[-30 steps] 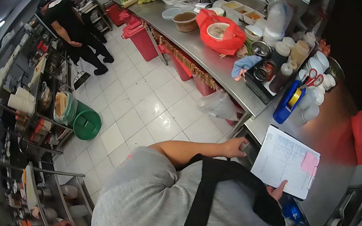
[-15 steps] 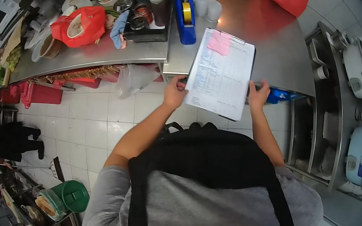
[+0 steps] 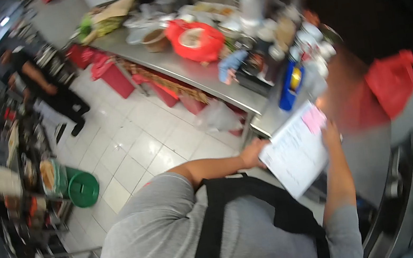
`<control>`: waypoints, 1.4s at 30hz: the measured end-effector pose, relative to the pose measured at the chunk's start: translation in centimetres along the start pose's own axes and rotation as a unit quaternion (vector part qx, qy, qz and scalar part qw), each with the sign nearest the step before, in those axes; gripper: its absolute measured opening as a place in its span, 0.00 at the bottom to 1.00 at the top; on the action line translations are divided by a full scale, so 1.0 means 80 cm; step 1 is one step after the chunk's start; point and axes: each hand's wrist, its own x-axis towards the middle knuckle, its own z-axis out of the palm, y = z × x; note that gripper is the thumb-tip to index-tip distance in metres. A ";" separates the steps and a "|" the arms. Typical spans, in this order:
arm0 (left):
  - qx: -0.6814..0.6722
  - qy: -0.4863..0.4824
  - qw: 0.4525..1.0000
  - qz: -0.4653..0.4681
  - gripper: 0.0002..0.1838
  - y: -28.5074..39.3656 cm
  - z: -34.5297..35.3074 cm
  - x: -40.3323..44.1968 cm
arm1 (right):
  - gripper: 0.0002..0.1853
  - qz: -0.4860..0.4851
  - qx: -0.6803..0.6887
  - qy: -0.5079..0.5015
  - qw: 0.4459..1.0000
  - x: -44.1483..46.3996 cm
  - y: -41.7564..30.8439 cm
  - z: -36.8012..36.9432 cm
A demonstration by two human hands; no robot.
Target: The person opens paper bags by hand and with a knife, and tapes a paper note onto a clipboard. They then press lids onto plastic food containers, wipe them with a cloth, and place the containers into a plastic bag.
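Note:
A clipboard with printed sheets (image 3: 296, 155) is in front of me, tilted, over the near edge of the steel counter. A pink paper slip (image 3: 314, 119) lies on its upper part. My left hand (image 3: 254, 154) is closed on the clipboard's left edge, its fingers partly under the board. My right hand (image 3: 331, 134) is at the upper right edge beside the pink slip, fingers closed about the board's side; motion blurs them. Just beyond the board stands a blue tape dispenser (image 3: 290, 89) with a yellow roll.
A steel counter (image 3: 175, 61) runs left, bearing a bowl in a red plastic bag (image 3: 196, 42), food containers and greens. Another red bag (image 3: 393, 84) lies at the right. Red bins (image 3: 118, 79) stand below. A co-worker (image 3: 45, 83) stands far left, beyond a green bin (image 3: 83, 189).
My view has swung left, so the counter appears further right and lower. My right hand has moved up the clipboard's right edge to near the pink slip. The co-worker now appears more upright.

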 end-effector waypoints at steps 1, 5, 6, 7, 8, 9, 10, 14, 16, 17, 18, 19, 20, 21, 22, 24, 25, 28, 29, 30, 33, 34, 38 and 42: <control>0.001 0.002 1.000 0.025 0.53 -0.002 -0.001 0.004 | 0.26 0.019 0.029 -0.020 0.999 0.008 0.004 0.001; -0.028 -0.075 0.996 -0.027 0.52 0.018 -0.030 0.010 | 0.22 0.004 -0.033 -0.062 0.998 0.025 -0.013 -0.034; -0.023 -0.094 0.995 -0.036 0.51 0.017 -0.031 0.012 | 0.21 -0.012 -0.035 -0.072 0.997 0.035 -0.010 -0.027; -0.021 -0.116 0.992 -0.043 0.50 0.019 -0.033 0.014 | 0.19 -0.025 -0.040 -0.082 0.995 0.045 -0.002 -0.024; -0.011 -0.102 0.995 -0.013 0.50 0.023 -0.036 0.015 | 0.18 -0.032 -0.034 -0.080 0.996 0.054 0.005 -0.021; 0.001 -0.090 0.996 0.017 0.51 0.029 -0.043 0.015 | 0.16 -0.039 -0.027 -0.079 0.996 0.060 0.009 -0.021; 0.012 -0.080 0.996 0.047 0.51 0.031 -0.045 0.013 | 0.14 -0.045 -0.019 -0.079 0.996 0.063 0.008 -0.022; 0.116 -0.104 0.986 0.060 0.51 0.057 -0.044 0.027 | 0.13 -0.050 -0.004 -0.084 0.995 0.061 0.003 -0.037; 0.162 -0.119 0.974 0.103 0.45 0.063 -0.047 0.031 | 0.13 -0.068 0.004 -0.088 0.994 0.058 0.013 -0.042; 0.191 -0.116 0.966 0.132 0.43 0.063 -0.046 0.033 | 0.12 -0.073 -0.014 -0.075 0.994 0.058 0.017 -0.038; 0.218 -0.113 0.956 0.163 0.40 0.062 -0.043 0.037 | 0.12 -0.076 -0.032 -0.064 0.995 0.059 0.022 -0.028; 0.248 -0.090 0.942 0.208 0.37 0.057 -0.040 0.042 | 0.11 -0.074 -0.051 -0.055 0.994 0.056 0.027 -0.016; 0.272 -0.071 0.925 0.254 0.34 0.045 -0.035 0.046 | 0.11 -0.089 -0.074 -0.045 0.992 0.062 0.040 0.005; 0.289 -0.053 0.907 0.301 0.31 0.033 -0.024 0.050 | 0.11 -0.101 -0.097 -0.041 0.989 0.067 0.058 0.030; 0.183 -0.071 0.958 0.208 0.28 0.032 -0.015 0.053 | 0.11 -0.065 -0.067 -0.043 0.995 0.066 0.060 0.036; 0.086 -0.081 0.987 0.107 0.22 0.036 -0.013 0.055 | 0.10 -0.069 -0.069 -0.027 0.995 0.060 0.060 0.047; 0.134 -0.091 0.974 0.161 0.16 0.018 -0.002 0.056 | 0.12 -0.088 -0.128 -0.017 0.988 0.069 0.084 0.084; 0.204 -0.086 0.933 0.284 0.13 0.027 -0.022 0.057 | 0.10 -0.065 -0.065 -0.006 0.996 0.049 0.039 0.028; 0.215 -0.091 0.927 0.292 0.13 0.034 -0.029 0.058 | 0.11 -0.041 -0.029 -0.013 0.999 0.048 0.035 0.020; 0.214 -0.087 0.927 0.294 0.12 0.036 -0.031 0.058 | 0.10 -0.066 -0.054 0.001 0.996 0.046 0.034 0.018; 0.208 -0.098 0.930 0.286 0.12 0.043 -0.036 0.056 | 0.11 -0.056 -0.063 -0.087 0.993 0.041 0.014 -0.022; 0.208 -0.100 0.932 0.281 0.12 0.044 -0.039 0.056 | 0.11 -0.056 -0.052 -0.078 0.994 0.038 0.014 -0.019; 0.226 -0.080 0.929 0.281 0.12 0.036 -0.042 0.060 | 0.12 -0.061 -0.034 -0.072 0.995 0.043 0.020 -0.021; 0.220 -0.079 0.931 0.281 0.12 0.037 -0.044 0.066 | 0.13 -0.061 -0.036 -0.098 0.993 0.043 0.016 -0.026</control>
